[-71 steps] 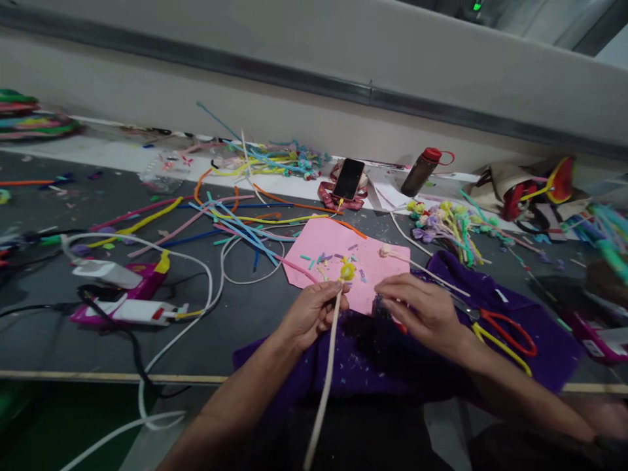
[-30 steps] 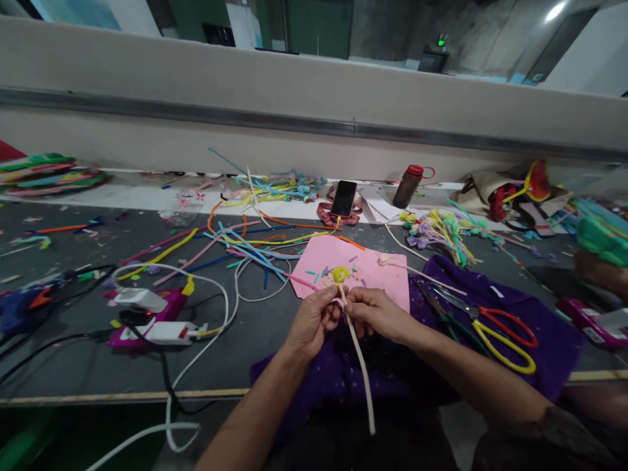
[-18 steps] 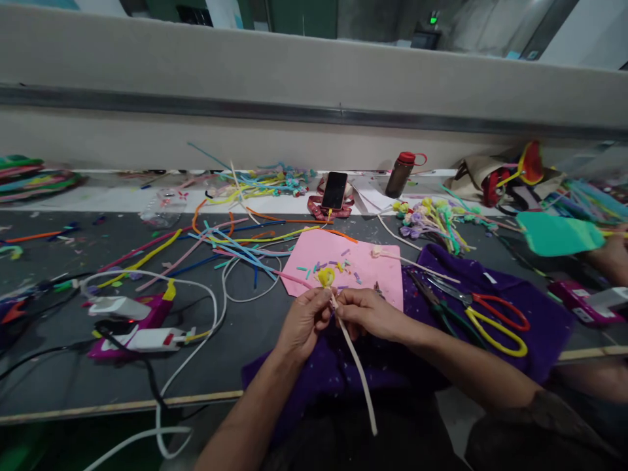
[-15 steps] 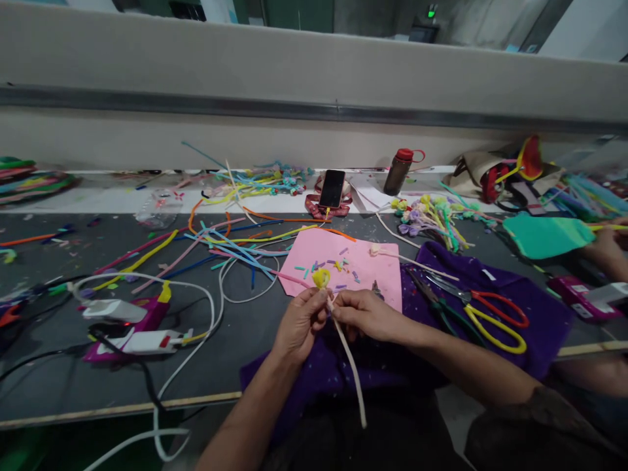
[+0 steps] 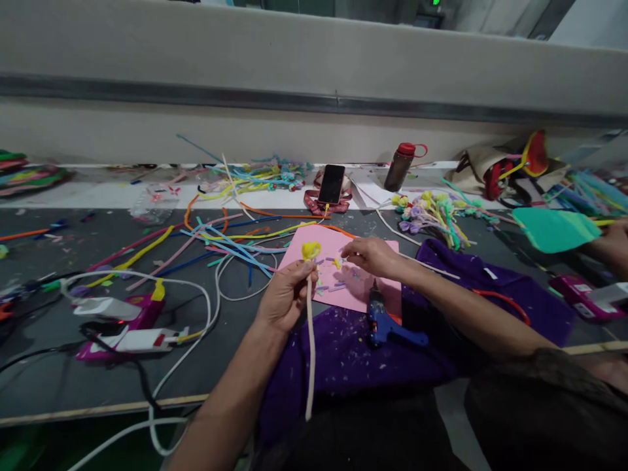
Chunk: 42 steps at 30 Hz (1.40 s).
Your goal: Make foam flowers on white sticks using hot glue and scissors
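Left of the pink sheet, glue guns lie in a tangle of white cable, and loose pipe cleaners fan across the grey table. Just left of that sheet the left hand is closed around a cream stem, held nearly upright, with a yellow bud already formed at its top; the stem's free end hangs past the table's near edge. Over the sheet the right hand reaches with fingertips pinched down among the small cut bits scattered there; whether it has one yet I cannot tell. A blue glue gun lies on the purple cloth just below the sheet, well clear of either hand. Right of the sheet a bunch of finished flowers rests beside a bottle, so by my reading this stem has its bud done and trimmings are left to add. Room is tight: clutter hems the sheet on the left and far side, the cloth covers the near side, and at the far right another person's hand holds a teal sheet.
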Tool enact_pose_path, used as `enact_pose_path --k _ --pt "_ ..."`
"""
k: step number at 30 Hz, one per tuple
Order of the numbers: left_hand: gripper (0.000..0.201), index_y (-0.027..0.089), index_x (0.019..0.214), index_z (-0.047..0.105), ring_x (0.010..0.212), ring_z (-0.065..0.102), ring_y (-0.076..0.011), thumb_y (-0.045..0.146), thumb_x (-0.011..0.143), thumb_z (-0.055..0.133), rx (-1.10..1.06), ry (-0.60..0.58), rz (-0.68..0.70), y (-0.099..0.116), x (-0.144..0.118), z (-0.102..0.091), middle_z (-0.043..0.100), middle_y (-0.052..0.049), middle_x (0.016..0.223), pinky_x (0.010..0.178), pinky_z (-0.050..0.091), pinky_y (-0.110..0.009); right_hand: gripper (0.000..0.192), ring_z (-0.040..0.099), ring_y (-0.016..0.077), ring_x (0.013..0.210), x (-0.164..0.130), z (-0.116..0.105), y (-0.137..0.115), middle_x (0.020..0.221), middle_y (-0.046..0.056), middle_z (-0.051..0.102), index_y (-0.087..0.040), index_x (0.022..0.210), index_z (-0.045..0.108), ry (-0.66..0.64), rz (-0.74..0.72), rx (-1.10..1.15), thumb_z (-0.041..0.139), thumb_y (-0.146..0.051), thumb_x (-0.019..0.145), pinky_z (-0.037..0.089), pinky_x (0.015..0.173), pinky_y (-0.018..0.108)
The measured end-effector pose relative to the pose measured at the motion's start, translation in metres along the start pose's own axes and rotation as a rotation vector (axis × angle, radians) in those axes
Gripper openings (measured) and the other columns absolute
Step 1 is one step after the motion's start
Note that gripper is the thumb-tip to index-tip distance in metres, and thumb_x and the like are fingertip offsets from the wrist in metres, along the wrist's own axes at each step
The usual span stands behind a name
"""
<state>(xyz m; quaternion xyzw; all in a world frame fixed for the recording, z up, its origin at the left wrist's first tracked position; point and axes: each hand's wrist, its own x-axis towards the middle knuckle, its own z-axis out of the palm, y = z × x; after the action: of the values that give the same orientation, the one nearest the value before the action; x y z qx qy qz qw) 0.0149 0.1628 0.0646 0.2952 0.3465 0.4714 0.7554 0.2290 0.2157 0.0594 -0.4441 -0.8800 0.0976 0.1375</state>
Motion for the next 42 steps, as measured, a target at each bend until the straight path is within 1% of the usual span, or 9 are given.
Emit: enact_pose_path --k 5,9,16,21,26,30,33,36,42 --pt "0.021 0.011 0.071 0.055 0.030 0.030 0.0028 0.026 0.065 0.068 -0.030 0.018 -0.023 -0.012 0.010 -0.013 0.052 0.006 0.052 0.028 0.021 -0.009 0.021 0.057 0.0144 0.075 0.028 0.015 0.007 0.097 0.006 0.063 -0.022 0.096 0.065 -0.139 -0.097 -0.113 0.048 -0.023 0.085 0.030 0.055 0.022" --pt "0.024 0.012 0.078 0.057 0.026 0.029 0.0031 0.030 0.067 0.067 -0.008 0.041 0.006 -0.011 0.011 -0.018 0.060 0.004 0.060 0.025 0.017 -0.011 0.023 0.054 0.0126 0.064 0.035 0.018 0.008 0.093 0.008 0.060 -0.019 0.096 0.064 -0.230 -0.135 -0.175 0.044 -0.023 0.086 0.024 0.051 0.024" --pt "0.024 0.013 0.080 0.056 0.024 0.032 0.0017 0.032 0.070 0.065 0.045 0.031 0.001 -0.010 0.009 -0.018 0.064 0.002 0.062 0.024 0.017 -0.012 0.021 0.052 0.0127 0.064 0.036 0.021 0.010 0.090 0.009 0.059 -0.015 0.090 0.063 -0.249 -0.093 -0.102 0.046 -0.026 0.084 0.025 0.052 0.025" --pt "0.024 0.012 0.081 0.057 0.024 0.032 0.0015 0.032 0.071 0.064 0.045 0.026 0.003 -0.012 0.008 -0.018 0.064 0.002 0.062 0.024 0.017 -0.012 0.014 0.055 0.0148 0.069 0.034 0.016 0.013 0.085 0.008 0.062 -0.013 0.085 0.061 -0.140 0.012 0.086 0.053 -0.020 0.076 0.032 0.057 0.023" --pt "0.023 0.012 0.081 0.057 0.024 0.032 0.0012 0.032 0.072 0.064 0.041 0.028 -0.003 -0.012 0.009 -0.017 0.064 0.002 0.061 0.023 0.017 -0.012 0.012 0.052 0.0085 0.050 0.030 0.012 0.015 0.060 -0.001 0.058 -0.012 0.079 0.057 -0.069 0.143 0.394 0.047 -0.013 0.072 0.036 0.049 0.019" --pt "0.022 0.012 0.080 0.058 0.024 0.032 0.0018 0.031 0.072 0.064 0.025 0.043 0.018 -0.011 0.009 -0.017 0.063 0.003 0.060 0.023 0.018 -0.011 0.023 0.048 0.0055 0.044 0.028 0.011 0.014 0.060 -0.004 0.055 -0.013 0.091 0.057 -0.040 0.212 0.635 0.046 -0.016 0.071 0.037 0.043 0.016" --pt "0.021 0.011 0.079 0.058 0.024 0.032 0.0019 0.030 0.071 0.064 0.019 0.055 0.028 -0.010 0.010 -0.018 0.062 0.003 0.059 0.023 0.018 -0.011 0.019 0.046 0.0054 0.042 0.027 0.013 0.015 0.056 -0.004 0.053 -0.013 0.083 0.060 -0.057 0.254 0.793 0.049 -0.018 0.069 0.038 0.041 0.016" --pt "0.021 0.012 0.080 0.058 0.025 0.032 0.0019 0.030 0.070 0.064 0.017 0.060 0.017 -0.009 0.010 -0.019 0.061 0.004 0.058 0.023 0.018 -0.010 0.014 0.046 0.0057 0.041 0.025 0.014 0.015 0.052 -0.005 0.052 -0.013 0.077 0.059 -0.067 0.280 0.877 0.050 -0.018 0.067 0.037 0.039 0.016" --pt "0.025 0.013 0.080 0.057 0.025 0.031 0.0015 0.032 0.066 0.066 0.040 0.081 -0.007 -0.011 0.010 -0.017 0.061 0.004 0.057 0.024 0.019 -0.011 0.015 0.044 0.0048 0.039 0.024 0.014 0.010 0.051 -0.007 0.050 -0.015 0.077 0.057 -0.025 0.325 0.962 0.051 -0.015 0.063 0.037 0.038 0.016"
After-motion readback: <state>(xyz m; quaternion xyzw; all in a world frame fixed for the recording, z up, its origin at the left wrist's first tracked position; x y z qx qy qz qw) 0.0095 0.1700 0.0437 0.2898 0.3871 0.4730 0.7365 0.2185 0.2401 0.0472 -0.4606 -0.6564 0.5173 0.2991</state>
